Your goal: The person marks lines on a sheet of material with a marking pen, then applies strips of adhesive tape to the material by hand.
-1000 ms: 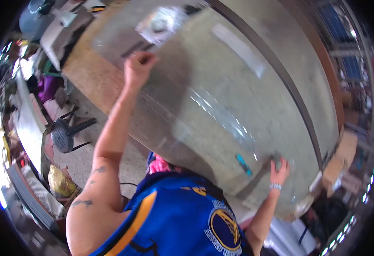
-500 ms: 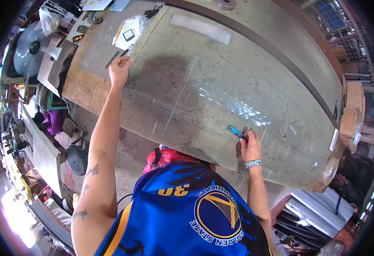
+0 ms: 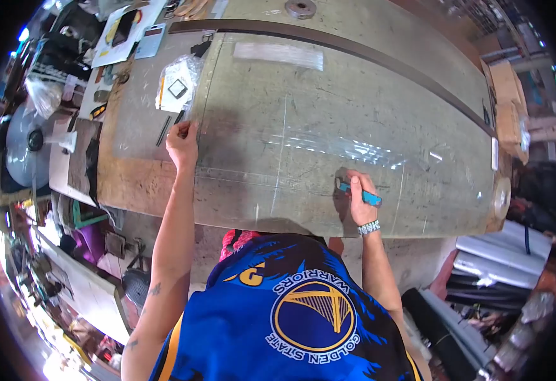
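Note:
My right hand (image 3: 361, 195) is closed around a blue utility knife (image 3: 372, 199), low over the worktable near its front edge. Under it, a clear plastic sheet (image 3: 360, 150) with bright reflections lies across the table. My left hand (image 3: 182, 145) is at the left part of the table, thumb and fingers pinched together by the sheet's left side. What sits in that pinch is too small to make out. Just beyond those fingers lie a thin dark strip (image 3: 163, 130) and a clear plastic bag (image 3: 179, 82) with a white card in it.
A long dark bar (image 3: 354, 51) crosses the table's far side, with a tape roll (image 3: 300, 8) behind it. Another roll (image 3: 501, 198) stands at the right end. A calculator (image 3: 150, 41) lies far left, and a fan (image 3: 33, 140) stands beyond the left end.
My view has shifted. My right hand has turned the knife, so its blue body now points back toward the wrist. My left hand remains pinched, now a little nearer me beside the dark strip.

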The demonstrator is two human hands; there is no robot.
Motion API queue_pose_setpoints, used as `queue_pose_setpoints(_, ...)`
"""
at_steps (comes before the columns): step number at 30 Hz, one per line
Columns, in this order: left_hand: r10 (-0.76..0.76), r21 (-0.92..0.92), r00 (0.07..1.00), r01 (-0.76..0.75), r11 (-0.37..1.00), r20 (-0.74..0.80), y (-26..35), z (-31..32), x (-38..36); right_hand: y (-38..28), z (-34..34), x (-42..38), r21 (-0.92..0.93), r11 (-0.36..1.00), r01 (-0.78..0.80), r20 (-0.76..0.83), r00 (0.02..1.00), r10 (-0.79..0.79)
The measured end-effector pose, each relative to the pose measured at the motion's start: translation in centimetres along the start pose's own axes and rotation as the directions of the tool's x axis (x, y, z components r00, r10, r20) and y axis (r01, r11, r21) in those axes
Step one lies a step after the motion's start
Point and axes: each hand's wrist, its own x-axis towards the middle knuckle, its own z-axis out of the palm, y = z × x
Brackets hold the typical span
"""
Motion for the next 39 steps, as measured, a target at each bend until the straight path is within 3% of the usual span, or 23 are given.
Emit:
queue_pose_setpoints(1, -0.038, 0.007, 0.999, 0.038, 0.999, -0.004, -0.1, 0.1, 0.0, 0.1, 0.3, -0.2, -0.163, 0.986, 0.044, -0.071, 0.996, -0.056)
queue_pose_setpoints(2, -0.025, 0.013, 1.0, 0.025, 1.0, -0.002, -0.3, 0.3, 0.1, 0.2, 0.3, -0.7, -0.131, 0.979, -0.155, 0.004, 0.988, 0.157)
queue_pose_setpoints(4, -0.012, 0.035, 1.0, 0.012, 0.999, -0.012, 0.0, 0.1, -0.3, -2.4, 0.1, -0.8, -0.111, 0.841, -0.529, 0.178, 0.822, 0.541)
queue_pose_setpoints(6, -0.002, 0.016, 1.0, 0.002, 1.0, -0.008, -0.5, 0.1, -0.3, -4.9, 2.5, -1.4, -0.036, 0.931, -0.364, 0.098, 0.925, 0.366)
queue_pose_setpoints(8, -0.004, 0.044, 1.0, 0.005, 0.999, -0.006, 0.1, 0.1, -0.2, -6.5, 6.9, -1.0, 0.166, 0.955, -0.247, 0.032, 0.969, 0.245)
queue_pose_setpoints(10, -0.014, 0.02, 1.0, 0.014, 1.0, 0.002, 0.0, 0.2, -0.2, -7.1, 11.3, 0.8, 0.235, 0.965, -0.121, -0.036, 0.99, 0.133)
queue_pose_setpoints(12, -0.018, 0.001, 1.0, 0.018, 1.0, 0.006, -0.2, 0.2, -0.2, -6.8, 15.1, 2.6, 0.221, 0.974, 0.042, -0.122, 0.992, -0.015)
queue_pose_setpoints(15, 0.0, -0.008, 1.0, 0.0, 1.0, 0.002, -0.6, 0.3, -0.1, -6.0, 17.1, 4.4, 0.041, 0.986, 0.16, -0.186, 0.971, -0.15)
queue_pose_setpoints(32, -0.01, 0.012, 1.0, 0.01, 1.0, 0.005, 0.2, 0.1, -0.4, -6.3, 16.6, 5.7, -0.02, 0.997, 0.074, -0.069, 0.995, -0.076)
queue_pose_setpoints(35, -0.074, 0.014, 0.997, 0.074, 0.997, 0.021, 1.1, -0.6, -0.4, -6.7, 16.4, 5.9, -0.042, 0.995, 0.089, -0.08, 0.993, -0.092)
queue_pose_setpoints(38, 0.371, 0.423, 0.926, -0.307, 0.852, -0.074, 4.4, -0.2, 0.0, -7.2, 16.5, 5.9, -0.045, 0.99, 0.13, -0.132, 0.982, -0.135)
queue_pose_setpoints(39, 0.367, 0.272, 0.925, -0.38, 0.884, 0.1, 7.3, 0.6, 0.1, -7.5, 16.3, 6.0, -0.044, 0.989, 0.138, -0.126, 0.982, -0.143)
